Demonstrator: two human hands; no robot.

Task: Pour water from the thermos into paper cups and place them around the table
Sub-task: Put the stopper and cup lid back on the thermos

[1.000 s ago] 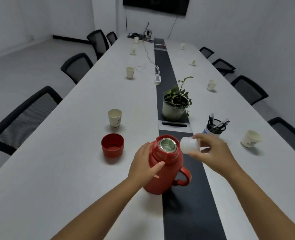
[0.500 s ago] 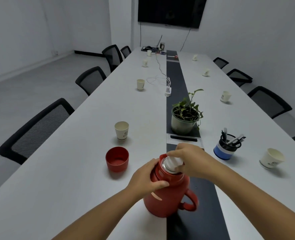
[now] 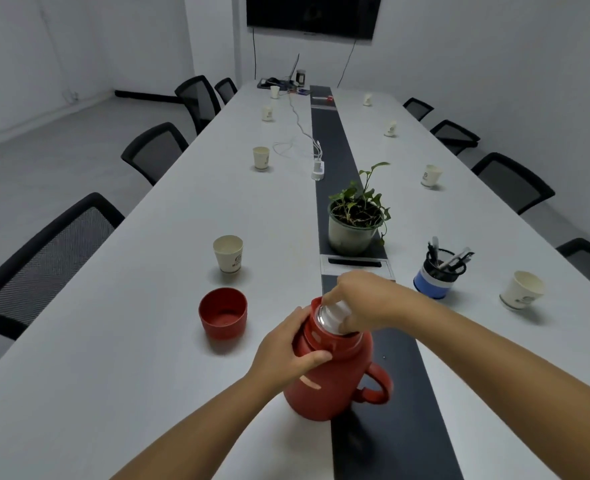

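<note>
My left hand wrapped the neck of the red thermos, fingers curled round it, forearm reaching in from the near left. My right hand came over the top, fingers pinching the white stopper in its mouth. The thermos stood upright on the near surface, at the dark centre strip's edge. The nearest paper cup, far-left of it, bore a logo too small to read.

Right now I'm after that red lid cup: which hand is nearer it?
Left. The left hand grips the thermos beside the lid cup; the right hand is farther, on the stopper.
</note>
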